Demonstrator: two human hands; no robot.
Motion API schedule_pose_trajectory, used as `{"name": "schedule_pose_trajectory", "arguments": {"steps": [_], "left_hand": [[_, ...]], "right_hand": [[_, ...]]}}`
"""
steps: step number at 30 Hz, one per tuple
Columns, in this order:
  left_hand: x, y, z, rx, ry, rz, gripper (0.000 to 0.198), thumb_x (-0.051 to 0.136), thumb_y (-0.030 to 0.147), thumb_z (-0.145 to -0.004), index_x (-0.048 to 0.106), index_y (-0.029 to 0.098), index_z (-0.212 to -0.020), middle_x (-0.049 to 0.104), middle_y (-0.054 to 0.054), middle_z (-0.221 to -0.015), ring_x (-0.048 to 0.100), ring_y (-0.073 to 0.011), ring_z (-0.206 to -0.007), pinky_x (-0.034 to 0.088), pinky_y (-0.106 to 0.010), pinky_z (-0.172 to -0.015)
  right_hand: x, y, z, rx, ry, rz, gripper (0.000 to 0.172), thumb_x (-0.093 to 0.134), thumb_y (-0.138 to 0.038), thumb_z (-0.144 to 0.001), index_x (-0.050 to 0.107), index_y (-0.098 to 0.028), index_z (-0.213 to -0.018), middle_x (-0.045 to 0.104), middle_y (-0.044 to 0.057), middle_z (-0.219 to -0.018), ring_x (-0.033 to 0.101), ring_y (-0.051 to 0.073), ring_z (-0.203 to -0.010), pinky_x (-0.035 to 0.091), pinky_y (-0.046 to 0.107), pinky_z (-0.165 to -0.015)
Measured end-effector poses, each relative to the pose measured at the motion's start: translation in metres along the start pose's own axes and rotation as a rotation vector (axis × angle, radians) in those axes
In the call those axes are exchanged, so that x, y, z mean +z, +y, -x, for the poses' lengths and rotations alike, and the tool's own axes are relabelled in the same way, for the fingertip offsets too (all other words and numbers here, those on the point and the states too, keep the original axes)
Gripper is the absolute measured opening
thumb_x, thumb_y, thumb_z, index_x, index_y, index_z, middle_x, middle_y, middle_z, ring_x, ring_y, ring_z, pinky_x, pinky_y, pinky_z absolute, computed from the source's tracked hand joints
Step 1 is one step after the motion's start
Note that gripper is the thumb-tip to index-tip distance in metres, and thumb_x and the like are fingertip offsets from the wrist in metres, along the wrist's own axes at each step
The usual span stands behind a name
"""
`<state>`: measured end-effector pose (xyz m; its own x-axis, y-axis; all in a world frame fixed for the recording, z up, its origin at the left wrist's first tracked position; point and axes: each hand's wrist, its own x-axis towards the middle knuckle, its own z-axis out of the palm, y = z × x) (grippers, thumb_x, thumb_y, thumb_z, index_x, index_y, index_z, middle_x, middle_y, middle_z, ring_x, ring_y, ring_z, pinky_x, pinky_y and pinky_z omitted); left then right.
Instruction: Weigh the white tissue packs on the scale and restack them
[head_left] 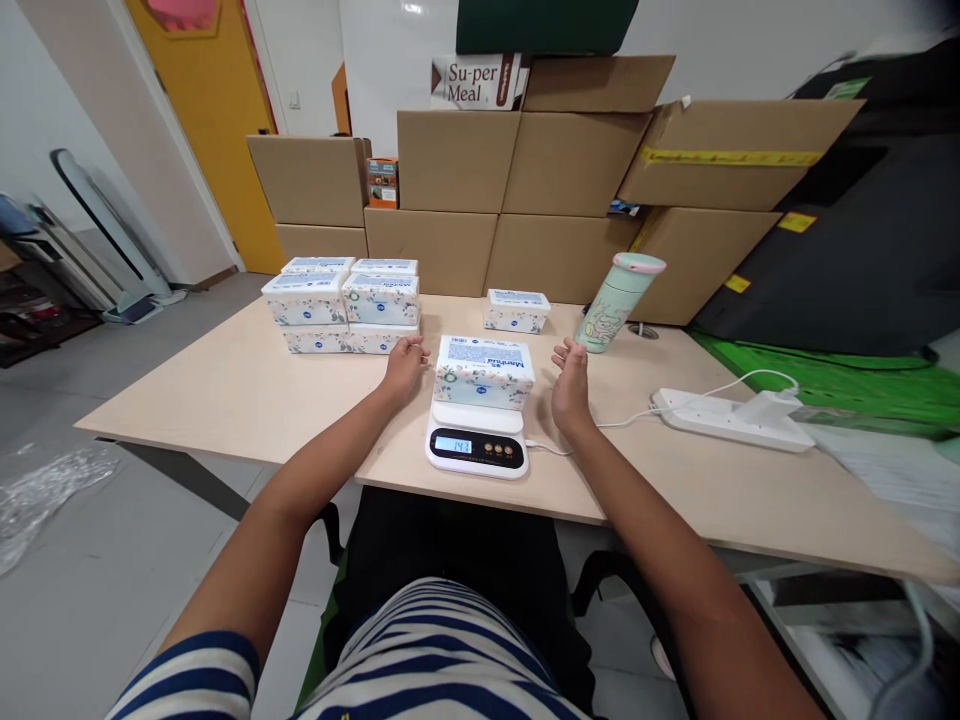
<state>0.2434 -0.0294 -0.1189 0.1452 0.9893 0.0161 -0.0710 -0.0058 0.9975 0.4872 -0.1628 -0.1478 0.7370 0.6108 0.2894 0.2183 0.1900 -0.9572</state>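
Note:
A pack of tissues with floral sides and blue "Manhua" print lies on a white digital scale. The lit display appears to read 147. To its left, my left hand rests at the table with loosely bent fingers, apart from the pack and holding nothing. On the other side, my right hand is raised on edge, fingers apart and nothing in them. Several like packs are stacked in two layers just beyond my left hand. One more tissue pack stands alone behind the scale.
A mint-green tumbler with a pink lid stands beyond my right hand. A white power strip lies at right, with a cable running to the scale. Cardboard boxes form a wall behind the wooden table.

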Motion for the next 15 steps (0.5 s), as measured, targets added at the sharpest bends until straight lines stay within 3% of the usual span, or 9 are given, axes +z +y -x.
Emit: {"name": "schedule_pose_trajectory", "arguments": {"steps": [9, 15], "left_hand": [[0.0010, 0.0014, 0.0020, -0.009, 0.002, -0.013, 0.026, 0.053, 0.005, -0.095, 0.066, 0.020, -0.111, 0.070, -0.002, -0.092, 0.064, -0.0159, -0.082, 0.053, -0.029, -0.086], [0.0002, -0.0004, 0.0010, 0.003, -0.005, -0.010, 0.027, 0.053, 0.005, -0.094, 0.067, 0.019, -0.113, 0.071, -0.002, -0.094, 0.065, -0.0156, -0.083, 0.053, -0.030, -0.089]], "right_hand": [[-0.0013, -0.0053, -0.0002, 0.005, -0.022, 0.055, 0.105, 0.016, -0.096, -0.094, 0.048, -0.021, -0.161, 0.058, 0.020, -0.158, 0.057, 0.032, -0.149, 0.041, 0.053, -0.131], [-0.0037, -0.0073, 0.0022, 0.010, -0.044, 0.104, 0.097, 0.013, -0.091, -0.099, 0.045, -0.026, -0.163, 0.056, 0.018, -0.162, 0.053, 0.032, -0.154, 0.041, 0.055, -0.132]]}}
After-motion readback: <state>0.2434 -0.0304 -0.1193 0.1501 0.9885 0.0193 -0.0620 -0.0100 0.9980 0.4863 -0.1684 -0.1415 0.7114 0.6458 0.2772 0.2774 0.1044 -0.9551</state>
